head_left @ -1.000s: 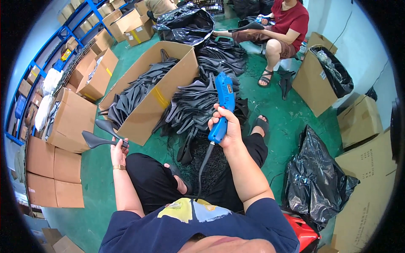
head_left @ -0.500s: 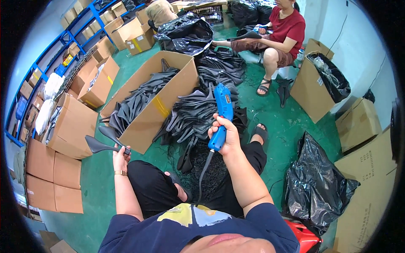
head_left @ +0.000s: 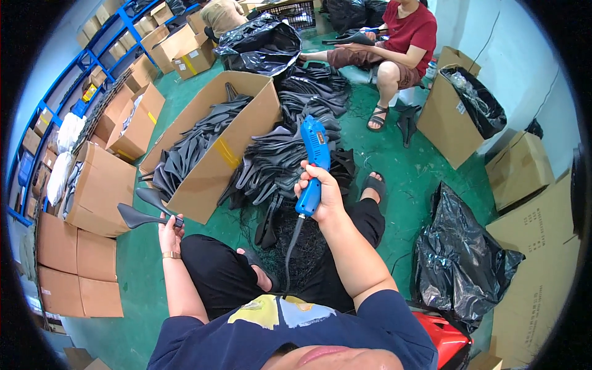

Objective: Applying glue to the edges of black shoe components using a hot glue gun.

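Note:
My left hand (head_left: 170,233) grips the narrow nose of a black bicycle saddle shell (head_left: 134,217), its two rear wings pointing left. In my right hand (head_left: 322,190) is a blue corded power tool (head_left: 316,145), held upright with its head pointing away from me. The kind of tip on it is too small to make out. A cord (head_left: 295,243) runs from the tool down towards my lap. The shell and the tool are well apart. Beyond the tool lies a heap of black saddle shells (head_left: 268,163) on the floor.
Left of the heap, a long cardboard box (head_left: 200,206) holds more shells. Black trimmings (head_left: 299,256) cover the floor between my legs. A black plastic bag (head_left: 456,265) sits to my right. Ahead, a seated co-worker (head_left: 410,37) holds a shell. Blue shelves (head_left: 52,92) line the left wall.
The whole view has shifted slightly. Both hands keep their holds, and the shell and tool stay nearly in place relative to me. The co-worker's hands and shell have moved a little.

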`<action>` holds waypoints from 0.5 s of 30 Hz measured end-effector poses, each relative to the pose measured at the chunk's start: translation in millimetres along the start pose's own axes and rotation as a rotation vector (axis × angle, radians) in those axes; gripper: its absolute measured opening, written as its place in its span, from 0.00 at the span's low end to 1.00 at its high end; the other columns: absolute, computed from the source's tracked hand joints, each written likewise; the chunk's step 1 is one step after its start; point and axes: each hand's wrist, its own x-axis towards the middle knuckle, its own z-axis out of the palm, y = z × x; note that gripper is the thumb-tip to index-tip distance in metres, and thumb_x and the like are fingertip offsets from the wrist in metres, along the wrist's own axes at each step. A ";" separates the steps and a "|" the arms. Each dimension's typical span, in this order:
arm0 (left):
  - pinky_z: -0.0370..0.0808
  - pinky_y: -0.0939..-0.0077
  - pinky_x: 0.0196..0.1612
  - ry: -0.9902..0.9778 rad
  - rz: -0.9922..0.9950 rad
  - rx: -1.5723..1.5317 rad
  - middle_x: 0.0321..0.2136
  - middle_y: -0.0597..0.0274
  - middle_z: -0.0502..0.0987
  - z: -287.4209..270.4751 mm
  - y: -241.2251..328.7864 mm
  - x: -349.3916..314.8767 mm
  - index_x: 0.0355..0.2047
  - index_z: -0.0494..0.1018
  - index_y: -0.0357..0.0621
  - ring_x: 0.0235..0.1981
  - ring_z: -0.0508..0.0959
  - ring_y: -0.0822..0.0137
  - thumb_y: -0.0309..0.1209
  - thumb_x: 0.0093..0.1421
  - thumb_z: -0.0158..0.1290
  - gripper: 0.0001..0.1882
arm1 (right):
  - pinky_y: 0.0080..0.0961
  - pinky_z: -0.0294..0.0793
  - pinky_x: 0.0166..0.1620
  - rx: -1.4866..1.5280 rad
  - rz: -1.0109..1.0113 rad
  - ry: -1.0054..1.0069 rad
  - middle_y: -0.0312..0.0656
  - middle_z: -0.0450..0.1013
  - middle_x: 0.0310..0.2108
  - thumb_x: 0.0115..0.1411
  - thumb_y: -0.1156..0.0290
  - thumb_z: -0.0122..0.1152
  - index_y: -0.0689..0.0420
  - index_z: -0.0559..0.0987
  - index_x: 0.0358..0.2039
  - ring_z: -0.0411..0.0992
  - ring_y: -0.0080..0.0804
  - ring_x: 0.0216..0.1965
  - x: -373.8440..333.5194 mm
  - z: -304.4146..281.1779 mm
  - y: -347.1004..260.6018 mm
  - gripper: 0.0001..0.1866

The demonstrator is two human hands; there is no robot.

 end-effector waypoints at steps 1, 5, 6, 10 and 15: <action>0.68 0.83 0.22 -0.016 -0.001 -0.014 0.32 0.64 0.78 1.0 0.3 -0.3 0.61 0.52 0.57 0.22 0.73 0.76 0.31 0.61 0.47 0.28 | 0.25 0.74 0.31 0.001 -0.003 -0.004 0.33 0.70 0.21 0.52 0.71 0.61 0.57 0.71 0.40 0.69 0.23 0.20 -0.1 -0.4 0.0 0.15; 0.68 0.83 0.22 -0.002 0.003 -0.003 0.32 0.64 0.78 2.6 1.1 -3.3 0.61 0.53 0.57 0.22 0.73 0.76 0.31 0.61 0.47 0.28 | 0.25 0.74 0.31 -0.002 -0.005 0.018 0.34 0.70 0.21 0.52 0.71 0.61 0.57 0.71 0.40 0.69 0.23 0.21 -1.7 -0.4 0.2 0.15; 0.68 0.83 0.22 -0.009 0.004 -0.005 0.32 0.64 0.78 2.7 0.9 -1.7 0.60 0.53 0.57 0.22 0.73 0.76 0.31 0.61 0.47 0.28 | 0.26 0.74 0.31 -0.004 -0.003 0.012 0.34 0.70 0.21 0.52 0.71 0.61 0.56 0.72 0.40 0.69 0.23 0.21 -0.4 -1.2 -0.3 0.14; 0.69 0.82 0.21 -0.004 -0.003 -0.013 0.32 0.65 0.78 1.7 1.2 -0.4 0.61 0.52 0.57 0.21 0.73 0.77 0.31 0.61 0.47 0.28 | 0.27 0.74 0.32 -0.020 -0.002 0.012 0.34 0.70 0.21 0.52 0.70 0.61 0.55 0.72 0.39 0.69 0.23 0.21 1.1 -3.0 0.1 0.14; 0.69 0.82 0.21 -0.005 -0.005 -0.035 0.32 0.64 0.78 -1.1 -2.6 2.6 0.61 0.53 0.58 0.22 0.73 0.76 0.31 0.61 0.48 0.28 | 0.27 0.74 0.32 -0.023 -0.004 0.007 0.34 0.70 0.21 0.51 0.71 0.61 0.55 0.72 0.39 0.69 0.23 0.21 0.1 -0.8 0.5 0.14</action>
